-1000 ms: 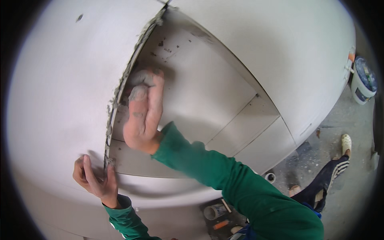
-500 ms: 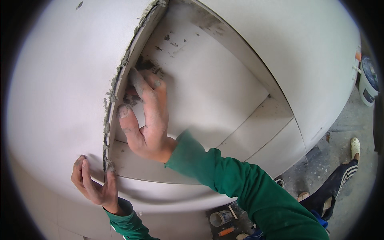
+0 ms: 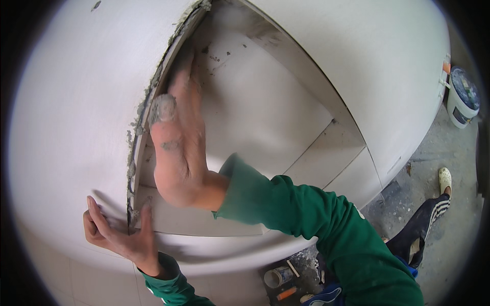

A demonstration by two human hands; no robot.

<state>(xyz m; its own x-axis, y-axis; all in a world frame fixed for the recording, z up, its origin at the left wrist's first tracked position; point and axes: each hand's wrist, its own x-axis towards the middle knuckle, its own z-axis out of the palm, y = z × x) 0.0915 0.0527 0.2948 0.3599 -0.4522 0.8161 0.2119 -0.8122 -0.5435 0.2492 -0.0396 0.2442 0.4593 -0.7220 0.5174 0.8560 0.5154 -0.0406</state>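
Observation:
My right hand (image 3: pixel 178 153) reaches into a recess in a pale wall. Its fingers stretch upward along the inner face of a narrow tile strip (image 3: pixel 137 171) that forms the recess's left side. The mortar-smeared thumb rests at that strip's front edge. Rough grey mortar (image 3: pixel 144 107) lines the joint outside the strip. My left hand (image 3: pixel 122 242) is at the lower left corner, thumb by the strip's lower end and fingers spread on or near the wall face. Neither hand shows a held object. Right fingertips are partly shaded and blurred.
Large tiles (image 3: pixel 316 158) form the recess's lower surface. At right, a white bucket (image 3: pixel 463 99) stands on the stained floor, near a leg in dark striped trousers with a pale clog (image 3: pixel 445 178). Below lie a dirty tub (image 3: pixel 278 278) and an orange-handled tool (image 3: pixel 287 293).
My right hand has moved up along the strip, its bent fingers straightening and its thumb rising to the edge. My left hand has spread its thumb and fingers wider. The view has shifted slightly.

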